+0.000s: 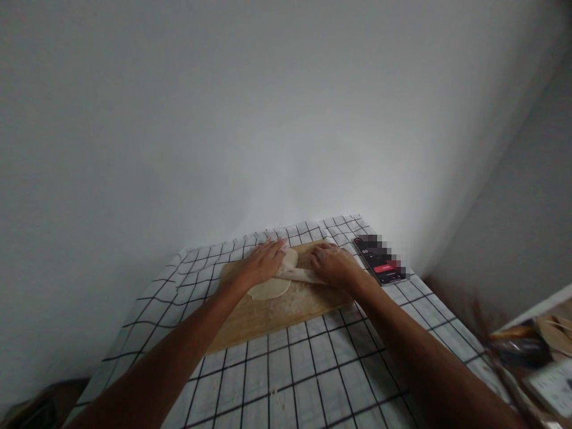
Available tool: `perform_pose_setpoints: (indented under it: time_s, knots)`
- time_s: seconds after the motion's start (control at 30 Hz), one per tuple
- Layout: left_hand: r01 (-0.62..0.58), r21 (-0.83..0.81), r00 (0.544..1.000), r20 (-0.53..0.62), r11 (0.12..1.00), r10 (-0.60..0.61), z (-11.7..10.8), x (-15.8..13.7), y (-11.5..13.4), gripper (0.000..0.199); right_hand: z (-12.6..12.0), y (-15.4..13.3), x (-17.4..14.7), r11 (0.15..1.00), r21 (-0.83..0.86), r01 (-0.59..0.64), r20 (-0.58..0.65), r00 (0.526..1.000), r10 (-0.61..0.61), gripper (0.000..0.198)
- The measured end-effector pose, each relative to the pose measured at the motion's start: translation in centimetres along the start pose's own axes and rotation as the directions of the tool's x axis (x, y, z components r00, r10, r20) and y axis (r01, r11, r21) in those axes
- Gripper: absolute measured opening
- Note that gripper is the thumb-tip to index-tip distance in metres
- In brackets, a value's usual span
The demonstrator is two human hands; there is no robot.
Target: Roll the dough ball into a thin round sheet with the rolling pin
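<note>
A flat, pale sheet of dough (270, 290) lies on a wooden board (277, 319) near the middle of the table. Across the dough rests a light-coloured rolling pin (306, 275), its left end beside my left hand. My right hand (334, 263) has its fingers curled over the pin's right part. My left hand (267, 260) reaches to the far left edge of the dough, fingers stretched out and whitish at the tips. The underside of each palm is hidden.
A white cloth with a black grid (277, 381) covers the table. Right of the board lies a phone (379, 265) with a lit screen. The table meets a pale wall (268, 119). At the lower right are several items, including a white box (554, 384).
</note>
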State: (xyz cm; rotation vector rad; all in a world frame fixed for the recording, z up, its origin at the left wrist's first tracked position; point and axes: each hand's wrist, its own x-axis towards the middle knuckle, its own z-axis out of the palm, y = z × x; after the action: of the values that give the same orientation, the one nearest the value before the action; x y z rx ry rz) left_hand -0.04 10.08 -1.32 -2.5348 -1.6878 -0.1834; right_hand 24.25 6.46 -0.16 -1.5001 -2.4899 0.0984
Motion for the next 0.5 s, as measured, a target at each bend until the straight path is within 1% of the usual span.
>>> perform_pose_setpoints:
  time_s: [0.13, 0.23, 0.3, 0.37, 0.43, 0.5]
  knots:
    - [-0.029, 0.076, 0.994, -0.098, 0.997, 0.036, 0.1, -3.2, 0.4, 0.052, 0.0, -0.3, 0.0, 0.998, -0.015, -0.053, -0.082, 0.995, 0.052, 0.044]
    - [-0.074, 0.155, 0.982, -0.160, 0.985, 0.099, -0.3, -5.8, 1.5, 0.049, 0.2, -0.3, 0.1, 0.997, -0.006, -0.081, -0.120, 0.990, 0.080, 0.045]
    - [-0.117, 0.177, 0.974, -0.171, 0.977, 0.148, -0.6, -7.5, 2.5, 0.047, 0.4, -0.2, 0.1, 0.996, 0.005, -0.084, -0.113, 0.990, 0.084, 0.045]
    - [-0.134, 0.169, 0.967, -0.191, 0.976, 0.166, -1.0, -9.0, 3.6, 0.045, 0.5, -0.1, 0.0, 0.997, 0.011, -0.080, -0.103, 0.991, 0.081, 0.046]
    - [-0.124, 0.153, 0.961, -0.228, 0.981, 0.157, -1.1, -9.9, 4.3, 0.046, 0.5, 0.0, 0.0, 0.997, 0.014, -0.076, -0.096, 0.992, 0.077, 0.046]
    - [-0.102, 0.146, 0.955, -0.262, 0.984, 0.138, -1.0, -10.1, 4.6, 0.047, 0.6, 0.1, -0.1, 0.996, 0.023, -0.081, -0.090, 0.992, 0.083, 0.047]
